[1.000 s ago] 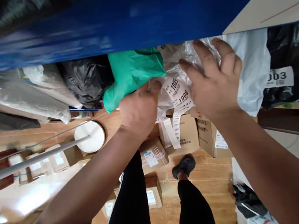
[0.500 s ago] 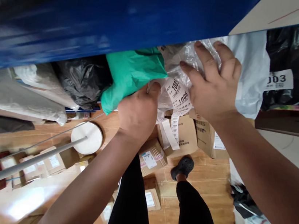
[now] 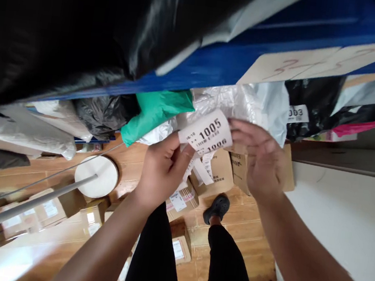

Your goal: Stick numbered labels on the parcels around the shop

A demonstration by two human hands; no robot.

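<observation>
A curling strip of white number labels (image 3: 205, 133), with 1005 at the top and 1006 under it, is held up below the shelf edge. My left hand (image 3: 165, 165) pinches its left side between thumb and fingers. At its right edge, the fingertips of my right hand (image 3: 263, 157) are drawn together on the strip; the thumb is partly hidden. The strip's tail hangs down over a cardboard box. Behind the strip lie a green parcel bag (image 3: 160, 111) and a clear plastic-wrapped parcel (image 3: 227, 97).
A blue shelf beam (image 3: 232, 59) with a handwritten card crosses above, and a large black bag (image 3: 120, 21) juts out overhead. Black parcels (image 3: 312, 99) lie to the right, one labelled 003. Cardboard boxes (image 3: 216, 169), a grey pole and its round white base (image 3: 96, 177) stand on the floor.
My right hand has come off the clear parcel to the strip's right edge. My left hand has raised the strip, turning the 1005 label toward me. The view has shifted, bringing the black bag overhead.
</observation>
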